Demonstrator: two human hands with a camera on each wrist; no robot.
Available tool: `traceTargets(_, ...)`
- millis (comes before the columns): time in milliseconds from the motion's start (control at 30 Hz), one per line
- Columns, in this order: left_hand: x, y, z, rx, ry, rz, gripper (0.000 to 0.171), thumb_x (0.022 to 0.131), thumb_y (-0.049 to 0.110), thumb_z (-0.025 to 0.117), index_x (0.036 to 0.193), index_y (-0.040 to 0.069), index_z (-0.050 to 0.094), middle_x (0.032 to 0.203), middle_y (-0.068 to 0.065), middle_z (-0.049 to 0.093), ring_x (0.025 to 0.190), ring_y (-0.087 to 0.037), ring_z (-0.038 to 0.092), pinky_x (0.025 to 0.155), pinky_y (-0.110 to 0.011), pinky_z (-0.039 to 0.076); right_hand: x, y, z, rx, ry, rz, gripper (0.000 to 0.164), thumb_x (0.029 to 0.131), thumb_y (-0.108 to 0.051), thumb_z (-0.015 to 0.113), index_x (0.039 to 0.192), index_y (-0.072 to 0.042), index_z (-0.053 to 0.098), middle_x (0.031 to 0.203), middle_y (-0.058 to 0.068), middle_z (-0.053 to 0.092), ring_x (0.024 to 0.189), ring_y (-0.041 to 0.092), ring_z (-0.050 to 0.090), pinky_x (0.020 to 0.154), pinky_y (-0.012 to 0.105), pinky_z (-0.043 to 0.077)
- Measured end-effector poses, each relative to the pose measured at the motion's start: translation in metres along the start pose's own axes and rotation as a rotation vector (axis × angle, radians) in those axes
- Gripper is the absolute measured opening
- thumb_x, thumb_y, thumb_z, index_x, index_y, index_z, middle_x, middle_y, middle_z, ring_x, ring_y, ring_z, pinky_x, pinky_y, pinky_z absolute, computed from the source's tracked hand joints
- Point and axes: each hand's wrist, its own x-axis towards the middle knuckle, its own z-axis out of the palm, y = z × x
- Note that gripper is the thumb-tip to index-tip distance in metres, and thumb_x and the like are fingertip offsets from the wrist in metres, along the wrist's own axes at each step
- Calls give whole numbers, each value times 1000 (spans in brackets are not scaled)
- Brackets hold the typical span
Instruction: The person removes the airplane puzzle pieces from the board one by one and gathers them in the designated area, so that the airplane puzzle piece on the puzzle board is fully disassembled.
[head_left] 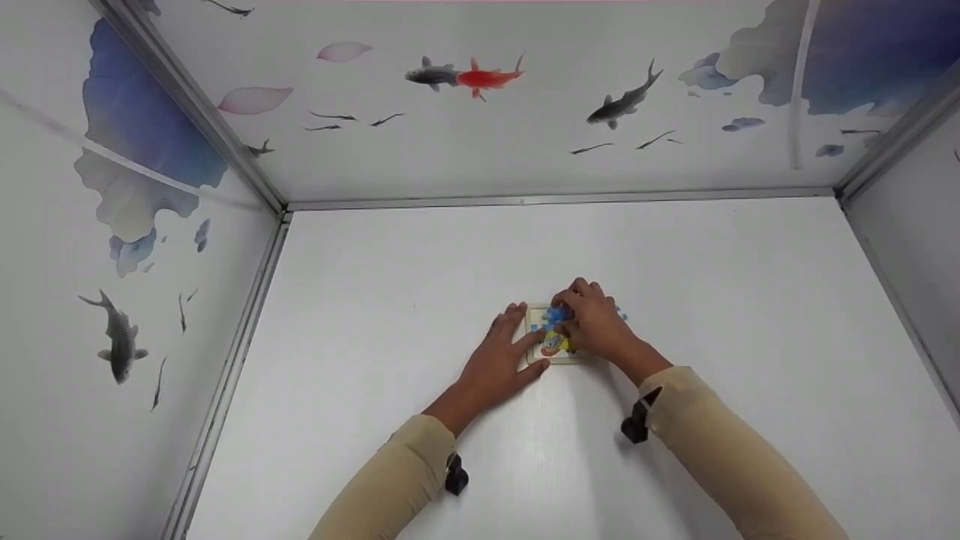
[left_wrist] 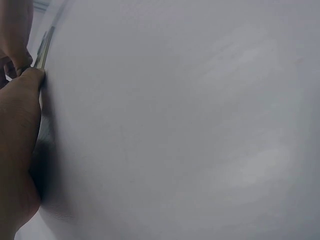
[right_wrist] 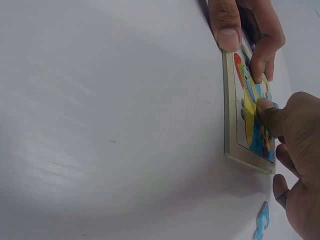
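A small jigsaw puzzle in a shallow wooden tray lies on the white table, its picture a yellow and blue cartoon figure with a red part. My left hand steadies it from the left, fingers mostly straight, with the thumb on the near edge and a fingertip on the picture. Over the tray's right half, my right hand bends its thumb and fingers round a blue puzzle piece at the upper part. The right hand hides much of the picture.
Beside the tray on the right, partly behind the right hand, lies a loose blue puzzle piece. White panels with painted fish enclose the table at the back and sides, along metal rails.
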Motion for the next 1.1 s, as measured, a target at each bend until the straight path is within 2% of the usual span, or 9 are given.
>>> traceTargets(300,0,0,0,-11,-6,-4,62,113,62,49,163,26,56,186,-11,21,174,-29,17,140,-46,24,-2,0,1,12,-6,16,25,104,-15,78,128,-10,73,127,15,60,115,36,55,99,65,47)
traceTargets(567,-1,0,-2,-31,-12,-7,61,113,61,51,163,27,55,186,-11,20,175,-28,15,141,-44,20,-5,2,1,-14,23,-31,32,107,-18,75,137,-8,72,128,17,60,114,36,55,93,62,47)
traceTargets(833,-1,0,-2,-25,-3,2,61,113,61,51,163,26,55,186,-12,20,175,-29,15,141,-46,21,-7,10,-4,-22,15,-2,33,110,-18,71,141,-9,72,133,16,59,121,36,53,97,61,46)
traceTargets(1100,0,0,0,-45,-8,-2,63,113,62,51,164,26,55,186,-11,18,175,-30,14,141,-45,20,-15,24,-14,-28,38,31,34,107,-18,74,141,-9,72,136,17,58,125,40,53,96,63,46)
